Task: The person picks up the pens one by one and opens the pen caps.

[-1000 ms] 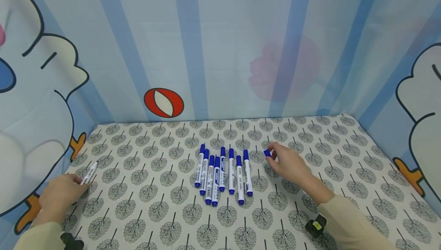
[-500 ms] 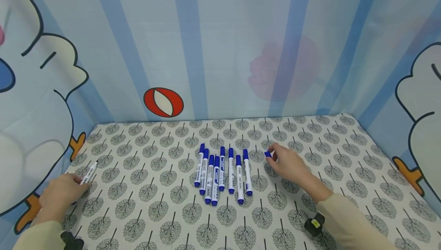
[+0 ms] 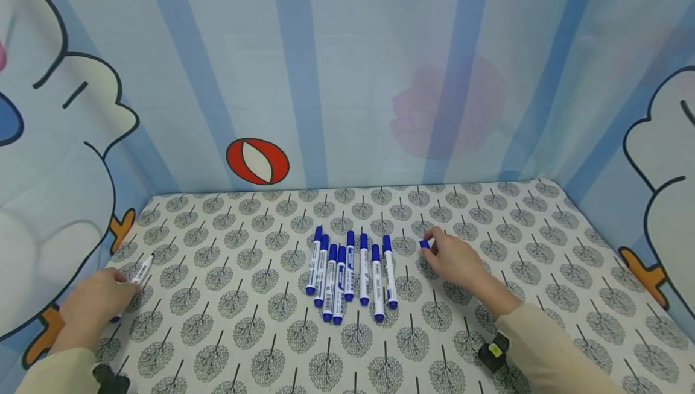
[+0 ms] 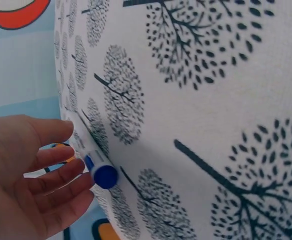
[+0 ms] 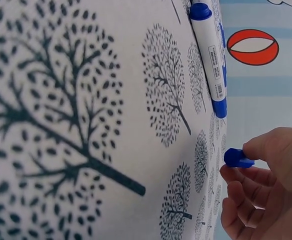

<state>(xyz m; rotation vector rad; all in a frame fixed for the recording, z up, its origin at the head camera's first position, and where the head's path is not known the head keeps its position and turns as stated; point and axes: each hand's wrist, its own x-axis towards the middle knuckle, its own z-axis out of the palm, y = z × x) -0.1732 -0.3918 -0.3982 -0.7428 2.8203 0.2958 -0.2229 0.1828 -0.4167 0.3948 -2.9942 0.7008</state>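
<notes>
An uncapped white marker (image 3: 143, 270) lies on the cloth at the left, its dark tip pointing away. My left hand (image 3: 98, 297) is right beside it and partly covers it. In the left wrist view the thumb and loosely bent fingers (image 4: 61, 180) stand apart, next to the marker's blue end (image 4: 105, 177), without gripping it. At the right of the group, my right hand (image 3: 453, 258) pinches a small blue marker cap (image 3: 425, 244) between thumb and fingers. The right wrist view shows this cap (image 5: 238, 158) close up, just above the cloth.
Several blue-capped white markers (image 3: 350, 267) lie side by side in the middle of the table. A white cloth with tree prints (image 3: 228, 303) covers the tabletop. Behind it rises a blue striped backdrop (image 3: 358, 80) with cartoon figures.
My left fingers have loosened from the marker, which stays on the cloth. My right hand has drifted very slightly to the right with the blue cap. The group of markers lies as before.
</notes>
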